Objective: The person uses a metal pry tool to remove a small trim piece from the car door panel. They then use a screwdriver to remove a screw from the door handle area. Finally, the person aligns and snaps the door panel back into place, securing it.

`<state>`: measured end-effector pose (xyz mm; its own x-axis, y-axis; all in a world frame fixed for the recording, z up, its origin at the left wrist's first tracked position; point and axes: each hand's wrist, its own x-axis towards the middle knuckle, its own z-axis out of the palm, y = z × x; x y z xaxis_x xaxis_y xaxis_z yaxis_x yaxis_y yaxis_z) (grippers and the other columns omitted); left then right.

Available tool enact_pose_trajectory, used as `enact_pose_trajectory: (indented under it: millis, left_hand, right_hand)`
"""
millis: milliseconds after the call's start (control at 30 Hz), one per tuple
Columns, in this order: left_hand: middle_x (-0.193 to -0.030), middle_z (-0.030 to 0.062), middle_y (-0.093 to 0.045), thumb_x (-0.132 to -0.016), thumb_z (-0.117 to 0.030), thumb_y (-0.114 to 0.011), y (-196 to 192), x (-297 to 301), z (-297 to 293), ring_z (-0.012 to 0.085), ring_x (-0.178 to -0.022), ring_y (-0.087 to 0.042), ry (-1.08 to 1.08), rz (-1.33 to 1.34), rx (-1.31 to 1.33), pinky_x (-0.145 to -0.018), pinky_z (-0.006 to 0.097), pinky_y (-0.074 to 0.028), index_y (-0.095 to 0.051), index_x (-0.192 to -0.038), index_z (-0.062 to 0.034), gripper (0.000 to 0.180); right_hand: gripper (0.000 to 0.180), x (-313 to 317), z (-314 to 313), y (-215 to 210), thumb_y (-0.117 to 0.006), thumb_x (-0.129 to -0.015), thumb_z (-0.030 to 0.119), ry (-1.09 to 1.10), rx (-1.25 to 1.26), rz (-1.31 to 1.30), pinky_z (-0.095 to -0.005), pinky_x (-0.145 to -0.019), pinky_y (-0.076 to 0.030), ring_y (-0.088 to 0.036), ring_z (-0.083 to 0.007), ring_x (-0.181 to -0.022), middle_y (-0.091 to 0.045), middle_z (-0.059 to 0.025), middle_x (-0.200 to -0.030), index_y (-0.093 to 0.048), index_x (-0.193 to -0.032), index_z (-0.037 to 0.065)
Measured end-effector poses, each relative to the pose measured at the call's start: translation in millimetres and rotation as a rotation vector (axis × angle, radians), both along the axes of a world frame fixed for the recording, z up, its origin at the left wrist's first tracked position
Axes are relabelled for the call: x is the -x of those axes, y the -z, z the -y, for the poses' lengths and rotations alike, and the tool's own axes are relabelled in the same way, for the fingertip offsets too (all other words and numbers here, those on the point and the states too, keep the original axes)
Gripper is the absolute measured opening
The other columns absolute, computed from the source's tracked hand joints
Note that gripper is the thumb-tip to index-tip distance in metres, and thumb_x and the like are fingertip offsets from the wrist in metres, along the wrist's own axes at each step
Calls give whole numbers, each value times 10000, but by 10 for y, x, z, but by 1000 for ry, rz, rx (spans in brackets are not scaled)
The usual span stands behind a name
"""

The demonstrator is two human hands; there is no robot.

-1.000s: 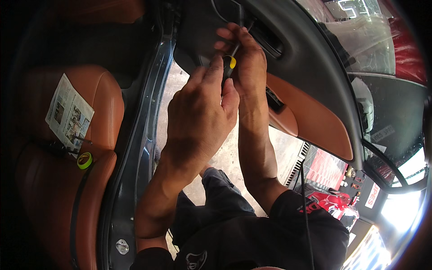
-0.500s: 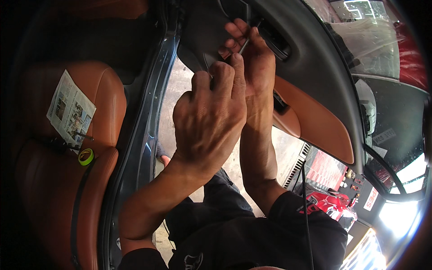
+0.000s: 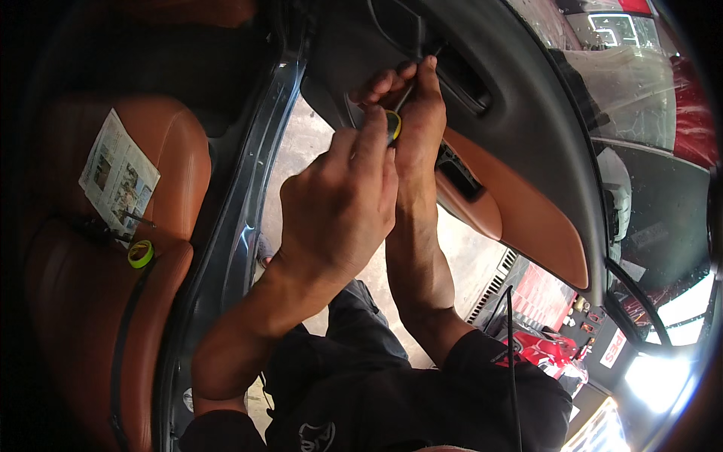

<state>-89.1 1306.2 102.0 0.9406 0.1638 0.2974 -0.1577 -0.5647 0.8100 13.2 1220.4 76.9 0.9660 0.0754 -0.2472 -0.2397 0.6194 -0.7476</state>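
My left hand (image 3: 331, 200) is closed around the handle of a screwdriver (image 3: 394, 126), and a yellow band on the handle shows beside the fingers. Its thin metal shaft runs up and away between the thumb and fingers of my right hand (image 3: 423, 113), which is curled loosely about it. The shaft's tip lies near the dark door panel (image 3: 520, 98), close to the inner door-handle recess (image 3: 463, 79); what it touches cannot be made out. Below my right hand, a pocket (image 3: 459, 177) opens in the panel's brown armrest (image 3: 535, 218).
To the left is a brown leather seat (image 3: 184, 166) bearing a folded newspaper (image 3: 117, 169), a roll of yellow-green tape (image 3: 141, 254) and a thin dark tool (image 3: 139, 219). The door sill (image 3: 252, 218) runs between seat and door. A black cable (image 3: 511, 361) hangs at lower right.
My left hand has turned, bringing the screwdriver's yellow band into sight. Both hands sit slightly lower and further left, and more of the armrest pocket shows.
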Motion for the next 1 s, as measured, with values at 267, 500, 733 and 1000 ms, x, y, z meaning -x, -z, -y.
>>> enact_pose_trajectory:
  millis: [267,500,733,1000]
  left_hand:
    - [-920,189,-716,-951,-106,-689,-48,-50,41,295,-811,-745,-24,-108,319,-703,344,-578,-636,-1230,48,323]
    - [-788,87,-619,-921,-125,-739,-7,-5,50,241,-593,-665,-76,-38,-141,-502,367,-517,-627,-1379,-74,474]
    - [-754,71,-643,-965,-167,-694,-12,-69,-55,143,-503,-571,-53,-442,813,-409,269,-383,-640,-1320,-10,393]
    - [-959,97,-699,-965,-151,-709,-41,137,-14,166,-820,-684,-15,-222,599,-631,281,-516,-618,-1250,-2,334]
  right_hand:
    - [389,-220,57,-39,-345,-1124,405,8,83,23,-350,-494,-384,-399,-183,-464,-408,-43,-542,-432,-868,125]
    - [395,-376,53,35,-364,-1113,420,45,115,40,-335,-470,-336,-338,-158,-460,-355,-25,-536,-411,-838,141]
    - [405,-156,21,20,-376,-1111,415,-62,51,-12,-320,-484,-344,-324,-149,-480,-340,-19,-540,-405,-818,138]
    - [438,-288,4,-59,-333,-1118,377,48,363,54,-355,-527,-464,-441,-181,-490,-397,-44,-529,-448,-791,108]
